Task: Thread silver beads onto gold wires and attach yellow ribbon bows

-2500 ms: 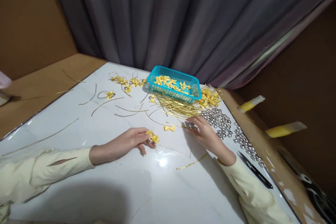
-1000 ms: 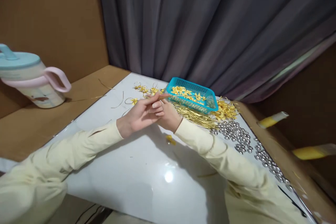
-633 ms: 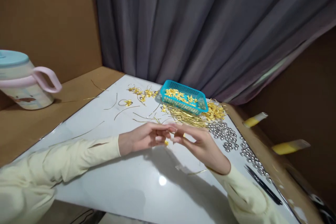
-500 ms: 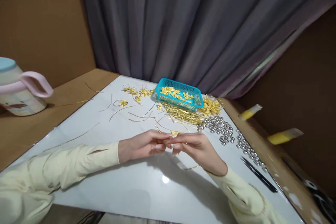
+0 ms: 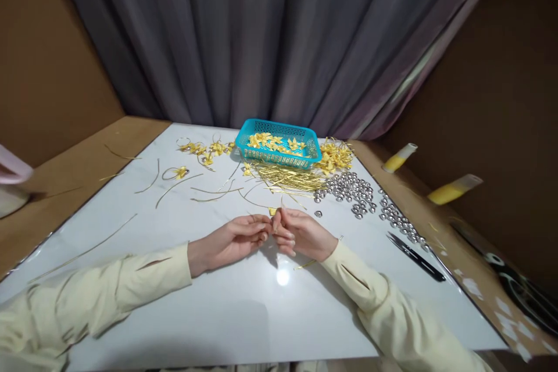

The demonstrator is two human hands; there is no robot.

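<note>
My left hand and my right hand meet over the middle of the white tabletop, fingertips almost touching. Both are closed in a pinch. A thin gold wire stands up at my right fingertips. What lies between the left fingers is hidden. Just beyond the fingertips shows a small yellow ribbon piece; whether it is held or lies on the table, I cannot tell. A single silver bead rests past my right hand. Under the right wrist a short gold strip pokes out.
A blue basket holds yellow ribbon flowers. Gold wires are heaped before it, with silver beads to their right. Black tweezers lie at right, near two yellow-filled tubes. A mug stands left.
The view has swung so that the table things sit further left and higher. My right hand has turned, its fingers now curled more upright, and a lone bead shows beyond it.
</note>
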